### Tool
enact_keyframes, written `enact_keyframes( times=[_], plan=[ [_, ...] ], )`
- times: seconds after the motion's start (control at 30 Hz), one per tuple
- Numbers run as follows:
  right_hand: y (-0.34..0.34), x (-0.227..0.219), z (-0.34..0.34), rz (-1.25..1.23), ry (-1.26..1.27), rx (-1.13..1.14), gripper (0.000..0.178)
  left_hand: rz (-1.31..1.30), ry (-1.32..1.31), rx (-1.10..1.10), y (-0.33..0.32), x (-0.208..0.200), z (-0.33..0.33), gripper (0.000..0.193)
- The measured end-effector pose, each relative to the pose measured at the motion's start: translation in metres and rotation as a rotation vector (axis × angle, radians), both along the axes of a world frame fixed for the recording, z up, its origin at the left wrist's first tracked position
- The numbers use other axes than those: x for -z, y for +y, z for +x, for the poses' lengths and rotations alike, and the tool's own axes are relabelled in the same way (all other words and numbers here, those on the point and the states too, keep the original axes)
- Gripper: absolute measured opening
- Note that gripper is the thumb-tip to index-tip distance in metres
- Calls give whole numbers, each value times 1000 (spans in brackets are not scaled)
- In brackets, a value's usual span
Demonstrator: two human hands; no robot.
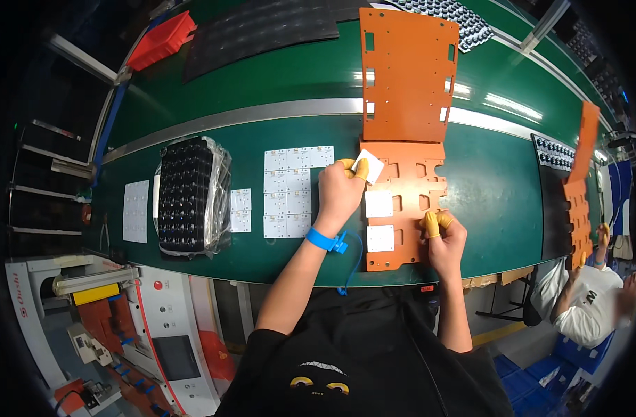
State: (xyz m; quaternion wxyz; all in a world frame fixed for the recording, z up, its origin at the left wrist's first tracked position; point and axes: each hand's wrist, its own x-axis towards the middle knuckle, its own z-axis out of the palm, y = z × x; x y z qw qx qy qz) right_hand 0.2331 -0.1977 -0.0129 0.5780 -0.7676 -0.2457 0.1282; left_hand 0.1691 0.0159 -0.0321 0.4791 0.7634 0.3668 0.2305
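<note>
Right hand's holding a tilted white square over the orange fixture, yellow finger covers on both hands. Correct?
No, wrong hand: in the head view, the left hand holds the tilted white square over the orange fixture, not the right hand. Yellow finger covers are on both.

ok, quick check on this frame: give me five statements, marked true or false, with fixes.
1. The left hand pinches a thin white square piece. True.
2. The blue plastic wrist strap is on the right wrist. False: it is on the left wrist.
3. Two more white square pieces lie on the orange flat fixture with cutouts. True.
4. The red plastic bin is at the picture's upper right. False: upper left.
5. Both hands wear yellow finger covers. True.
</note>
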Motion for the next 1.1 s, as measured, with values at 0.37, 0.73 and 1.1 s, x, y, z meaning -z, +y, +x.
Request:
enact_keyframes(
  times=[0.37,0.73,1.1],
  plan=[
    [2,-2,1,-29,-77,-12,24,27,11,-60,-19,-2,6,31],
    [41,-7,7,-202,-432,-146,19,25,-26,-95,-21,6,-1,30],
    [85,6,27,-193,-633,-245,24,-91,-2,40,-5,16,3,27]
  ],
)
